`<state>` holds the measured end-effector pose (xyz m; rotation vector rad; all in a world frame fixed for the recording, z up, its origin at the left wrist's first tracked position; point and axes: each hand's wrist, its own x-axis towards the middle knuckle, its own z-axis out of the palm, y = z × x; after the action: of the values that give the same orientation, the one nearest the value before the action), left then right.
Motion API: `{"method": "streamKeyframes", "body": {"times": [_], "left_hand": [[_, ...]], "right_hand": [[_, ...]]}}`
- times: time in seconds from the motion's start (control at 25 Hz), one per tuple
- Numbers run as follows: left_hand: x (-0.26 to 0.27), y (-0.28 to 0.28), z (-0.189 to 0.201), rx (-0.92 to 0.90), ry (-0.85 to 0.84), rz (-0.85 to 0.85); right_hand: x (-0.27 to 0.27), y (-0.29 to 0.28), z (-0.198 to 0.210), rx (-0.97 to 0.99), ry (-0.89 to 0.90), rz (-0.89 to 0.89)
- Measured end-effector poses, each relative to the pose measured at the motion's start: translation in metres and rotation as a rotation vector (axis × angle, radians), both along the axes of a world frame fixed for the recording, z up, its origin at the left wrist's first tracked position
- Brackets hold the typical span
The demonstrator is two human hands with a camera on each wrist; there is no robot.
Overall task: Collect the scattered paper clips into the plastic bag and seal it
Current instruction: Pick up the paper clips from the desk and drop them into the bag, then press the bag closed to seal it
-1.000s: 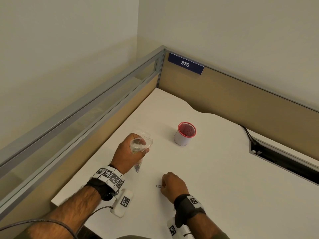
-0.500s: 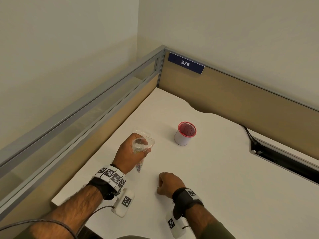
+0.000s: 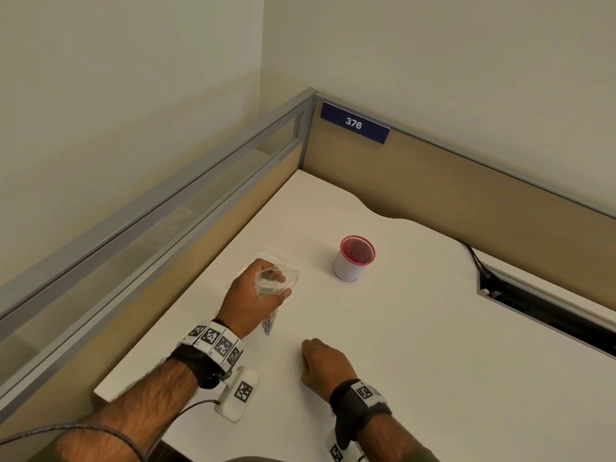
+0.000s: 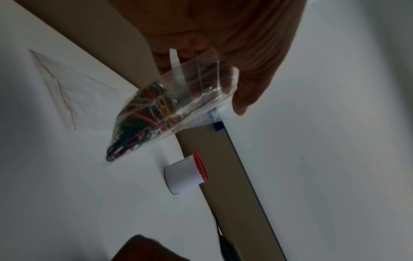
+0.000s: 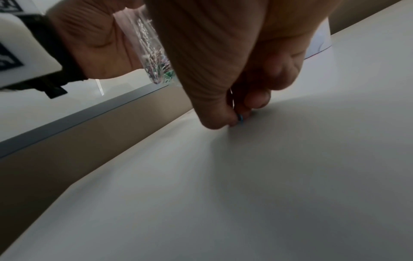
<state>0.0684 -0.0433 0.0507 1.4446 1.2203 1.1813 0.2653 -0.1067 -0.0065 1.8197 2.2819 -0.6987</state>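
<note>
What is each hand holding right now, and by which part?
The left hand grips the plastic bag by its open top. The right hand pinches a paper clip between thumb and fingertip at the desk; which part is hidden.

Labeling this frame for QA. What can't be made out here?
- Paper clip at the right hand: head view hides it under the knuckles; right wrist view shows only a blue tip, so whether it has left the desk is unclear.
- Plastic bag in the left hand: clip count unreadable, tangled.
- Red-rimmed cup: contents too small.
</note>
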Motion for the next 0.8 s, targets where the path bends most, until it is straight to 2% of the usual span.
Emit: {"method": "streamKeyframes", "body": {"times": [0.08, 0.16, 0.32, 0.48, 0.64, 0.8], "left_hand": [[0.000, 0.000, 0.000, -0.007, 0.006, -0.002], [0.000, -0.001, 0.000, -0.010, 0.005, -0.003], [0.002, -0.002, -0.004, -0.019, 0.005, -0.018], [0.006, 0.000, -0.003, -0.006, 0.050, -0.031], [0.009, 0.001, 0.000, 0.013, 0.060, -0.043], [0.010, -0.001, -0.002, 0.013, 0.065, -0.059]], "right_hand": [[0.004, -0.001, 0.004, 0.022, 0.094, -0.060], [0.009, 0.007, 0.020, 0.123, 0.204, -0.165], [0.010, 0.035, 0.087, 0.436, 0.434, -0.280], [-0.010, 0.048, 0.147, 0.566, 0.683, -0.262], [-0.033, 0.051, 0.154, 0.454, 0.643, -0.138], [-0.032, 0.050, 0.147, 0.436, 0.631, -0.167]]}}
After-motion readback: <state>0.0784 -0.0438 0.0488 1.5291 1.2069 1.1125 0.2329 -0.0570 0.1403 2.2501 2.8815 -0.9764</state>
